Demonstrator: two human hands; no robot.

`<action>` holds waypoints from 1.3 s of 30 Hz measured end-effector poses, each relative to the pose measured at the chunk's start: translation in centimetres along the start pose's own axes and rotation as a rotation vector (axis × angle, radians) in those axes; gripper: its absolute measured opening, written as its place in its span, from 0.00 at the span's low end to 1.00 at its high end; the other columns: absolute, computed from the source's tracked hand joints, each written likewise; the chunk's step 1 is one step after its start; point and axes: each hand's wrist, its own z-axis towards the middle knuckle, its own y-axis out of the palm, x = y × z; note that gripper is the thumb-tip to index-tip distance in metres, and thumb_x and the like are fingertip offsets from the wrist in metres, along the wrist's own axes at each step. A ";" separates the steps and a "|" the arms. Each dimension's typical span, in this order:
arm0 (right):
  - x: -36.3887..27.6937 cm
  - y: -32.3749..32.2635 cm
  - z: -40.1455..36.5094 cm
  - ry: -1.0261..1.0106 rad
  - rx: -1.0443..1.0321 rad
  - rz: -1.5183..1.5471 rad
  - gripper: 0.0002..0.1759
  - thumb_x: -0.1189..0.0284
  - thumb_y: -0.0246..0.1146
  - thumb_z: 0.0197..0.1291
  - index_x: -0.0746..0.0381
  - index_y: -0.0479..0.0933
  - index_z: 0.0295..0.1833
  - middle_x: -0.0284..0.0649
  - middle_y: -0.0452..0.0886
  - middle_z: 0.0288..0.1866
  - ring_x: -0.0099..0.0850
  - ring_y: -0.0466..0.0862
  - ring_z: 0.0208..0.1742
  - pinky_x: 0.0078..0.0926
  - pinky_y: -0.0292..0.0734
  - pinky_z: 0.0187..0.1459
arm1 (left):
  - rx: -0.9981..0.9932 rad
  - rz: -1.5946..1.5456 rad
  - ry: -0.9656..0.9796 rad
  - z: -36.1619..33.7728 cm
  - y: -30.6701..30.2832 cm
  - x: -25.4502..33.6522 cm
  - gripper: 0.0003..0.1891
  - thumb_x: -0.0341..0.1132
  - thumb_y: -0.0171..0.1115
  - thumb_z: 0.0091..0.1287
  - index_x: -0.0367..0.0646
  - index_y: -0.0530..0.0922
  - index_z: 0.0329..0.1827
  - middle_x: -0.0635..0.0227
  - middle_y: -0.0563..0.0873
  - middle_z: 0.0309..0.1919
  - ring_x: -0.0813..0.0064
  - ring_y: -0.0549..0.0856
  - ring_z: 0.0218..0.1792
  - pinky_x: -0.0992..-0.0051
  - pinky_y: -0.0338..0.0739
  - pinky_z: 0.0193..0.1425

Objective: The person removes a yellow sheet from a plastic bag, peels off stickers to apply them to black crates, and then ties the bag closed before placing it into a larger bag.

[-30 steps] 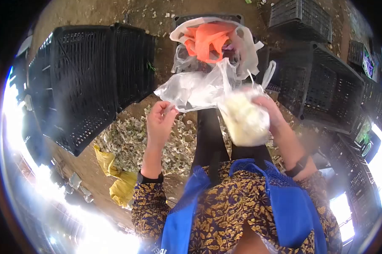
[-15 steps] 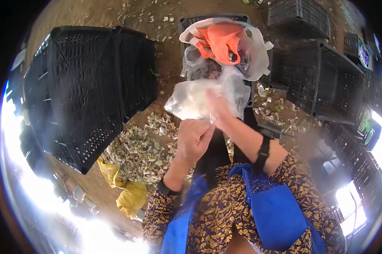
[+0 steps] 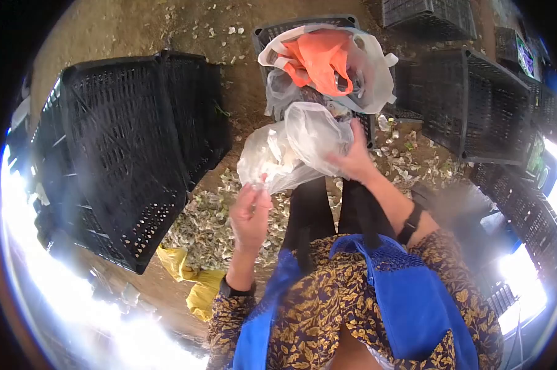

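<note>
A translucent white plastic bag (image 3: 315,139) is spread between my two hands, its mouth partly opened toward the right. My left hand (image 3: 249,213) pinches the bag's lower left edge. At the right side my right hand (image 3: 354,157) grips the bag's rim, its fingertips partly hidden by the plastic. Something pale shows through the bag's left part; I cannot make out what. Just beyond lies a larger white bag (image 3: 377,71) with an orange plastic bag (image 3: 318,58) in it, resting on a black crate (image 3: 272,29).
Black plastic crates (image 3: 115,142) stand close on the left, and more crates (image 3: 476,102) are on the right. Dry leafy scraps (image 3: 210,222) cover the ground by my legs. A yellow sack (image 3: 204,293) lies at lower left.
My hands, close together before, have moved apart. The left went left and down, the right went right, and the bag's mouth has been spread open between them.
</note>
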 end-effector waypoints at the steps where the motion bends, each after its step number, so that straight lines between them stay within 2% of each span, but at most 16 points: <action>1: -1.6 1.6 1.1 -0.087 -0.229 0.085 0.60 0.56 0.76 0.35 0.71 0.51 0.70 0.58 0.55 0.68 0.50 0.59 0.70 0.38 0.51 0.70 | 0.000 0.153 0.125 0.2 0.3 -0.3 0.12 0.25 0.56 0.64 0.40 0.81 0.49 0.69 0.78 0.24 0.75 0.76 0.28 0.70 0.70 0.50; 3: -3.3 5.4 -0.7 -0.184 -0.258 -0.038 0.57 0.58 0.74 0.41 0.71 0.49 0.70 0.62 0.48 0.72 0.53 0.51 0.74 0.42 0.49 0.71 | 0.019 0.303 0.346 0.9 1.3 1.6 0.11 0.23 0.59 0.59 0.41 0.82 0.44 0.63 0.80 0.28 0.67 0.78 0.33 0.62 0.65 0.58; 5: -4.9 8.3 -2.0 -0.170 -0.307 -0.504 0.61 0.53 0.75 0.32 0.63 0.51 0.71 0.65 0.49 0.71 0.54 0.52 0.73 0.44 0.62 0.66 | 0.083 0.473 0.413 0.7 2.9 3.5 0.10 0.23 0.60 0.57 0.39 0.81 0.42 0.64 0.81 0.33 0.68 0.79 0.37 0.63 0.66 0.57; 7: -5.1 8.3 -1.4 -0.192 -0.236 -0.481 0.49 0.55 0.70 0.41 0.62 0.58 0.68 0.64 0.50 0.71 0.55 0.61 0.69 0.44 0.72 0.58 | 0.024 0.412 0.431 -0.1 4.5 3.3 0.09 0.23 0.61 0.55 0.38 0.81 0.39 0.65 0.81 0.36 0.66 0.79 0.37 0.63 0.68 0.55; 9: -4.6 7.7 0.3 0.014 -0.192 -0.368 0.44 0.59 0.67 0.47 0.63 0.58 0.68 0.56 0.70 0.53 0.49 0.75 0.52 0.41 0.75 0.46 | -0.265 -0.036 -0.045 -1.3 5.4 3.5 0.11 0.24 0.61 0.52 0.38 0.81 0.39 0.65 0.82 0.36 0.62 0.80 0.38 0.61 0.69 0.55; 10: -4.4 7.3 1.2 0.113 -0.163 -0.313 0.41 0.61 0.65 0.49 0.63 0.58 0.68 0.51 0.80 0.44 0.46 0.82 0.44 0.39 0.77 0.40 | -0.267 -0.036 -0.034 -1.6 5.3 3.3 0.11 0.24 0.61 0.52 0.38 0.81 0.39 0.65 0.82 0.36 0.62 0.80 0.38 0.61 0.69 0.55; 13: -2.0 4.7 1.8 -0.035 -0.320 -0.266 0.37 0.61 0.65 0.52 0.61 0.63 0.66 0.51 0.78 0.50 0.45 0.81 0.48 0.37 0.77 0.43 | -0.332 0.002 0.074 -1.5 4.8 3.2 0.11 0.23 0.59 0.53 0.39 0.80 0.40 0.64 0.82 0.36 0.62 0.81 0.39 0.61 0.70 0.57; 17: -3.3 -0.9 0.4 -0.158 -0.134 0.042 0.30 0.61 0.64 0.53 0.62 0.70 0.60 0.48 0.78 0.53 0.39 0.81 0.49 0.34 0.77 0.48 | -0.169 0.111 0.329 0.5 4.1 5.6 0.14 0.23 0.55 0.57 0.38 0.78 0.47 0.57 0.81 0.43 0.62 0.80 0.49 0.63 0.68 0.63; 19: -3.3 -3.1 -1.2 0.419 -0.045 1.006 0.27 0.67 0.63 0.54 0.65 0.71 0.59 0.46 0.78 0.54 0.36 0.81 0.51 0.32 0.76 0.49 | 0.211 -0.147 0.118 2.5 5.1 4.7 0.21 0.26 0.58 0.57 0.34 0.72 0.56 0.53 0.75 0.54 0.55 0.75 0.56 0.61 0.65 0.65; 21: -4.4 -8.0 -3.5 0.491 -0.006 1.166 0.26 0.67 0.63 0.53 0.65 0.71 0.58 0.46 0.78 0.53 0.36 0.81 0.50 0.32 0.76 0.49 | 0.185 0.294 0.305 5.9 6.0 3.6 0.26 0.26 0.56 0.63 0.35 0.63 0.65 0.56 0.67 0.64 0.60 0.72 0.60 0.61 0.67 0.64; 25: -4.3 -15.9 -5.9 0.412 0.122 1.259 0.25 0.68 0.63 0.53 0.65 0.72 0.57 0.46 0.78 0.53 0.36 0.81 0.50 0.32 0.76 0.49 | 0.068 0.682 0.567 13.0 10.7 2.8 0.44 0.33 0.70 0.48 0.38 0.57 0.69 0.38 0.55 0.66 0.42 0.61 0.65 0.57 0.64 0.64; 28: -2.9 -18.6 -4.7 0.336 0.198 1.270 0.24 0.68 0.63 0.53 0.65 0.72 0.56 0.46 0.78 0.52 0.36 0.81 0.50 0.32 0.76 0.49 | -0.052 0.811 0.477 17.7 13.9 2.4 0.38 0.33 0.69 0.48 0.36 0.65 0.65 0.40 0.60 0.64 0.45 0.69 0.60 0.57 0.70 0.58; 30: -2.0 -19.7 -2.9 0.301 0.208 1.267 0.24 0.69 0.63 0.53 0.65 0.73 0.55 0.46 0.78 0.52 0.36 0.81 0.50 0.33 0.76 0.49 | 0.004 0.682 0.388 21.3 14.9 0.5 0.22 0.34 0.64 0.57 0.34 0.75 0.54 0.49 0.74 0.55 0.57 0.81 0.48 0.61 0.77 0.48; 32: -1.4 -19.6 -0.7 0.279 0.190 1.273 0.23 0.69 0.63 0.53 0.65 0.73 0.55 0.45 0.78 0.51 0.36 0.80 0.49 0.33 0.76 0.49 | 0.077 -0.172 -0.079 25.2 13.6 5.0 0.08 0.31 0.54 0.67 0.38 0.80 0.42 0.66 0.83 0.41 0.74 0.83 0.36 0.76 0.78 0.37; 33: -1.2 -19.3 0.8 0.271 0.169 1.267 0.23 0.69 0.63 0.53 0.65 0.73 0.54 0.45 0.78 0.51 0.36 0.80 0.49 0.33 0.76 0.49 | 0.067 -0.389 -0.097 25.4 13.1 7.0 0.10 0.34 0.52 0.71 0.40 0.80 0.42 0.70 0.83 0.37 0.83 0.81 0.39 0.79 0.77 0.41; 39: -1.0 -11.8 9.7 0.252 -0.040 1.112 0.21 0.70 0.62 0.52 0.65 0.74 0.53 0.45 0.78 0.50 0.36 0.80 0.49 0.33 0.76 0.49 | 0.040 -0.355 0.028 26.5 11.8 8.4 0.12 0.36 0.52 0.71 0.37 0.79 0.43 0.69 0.83 0.39 0.82 0.80 0.40 0.81 0.74 0.46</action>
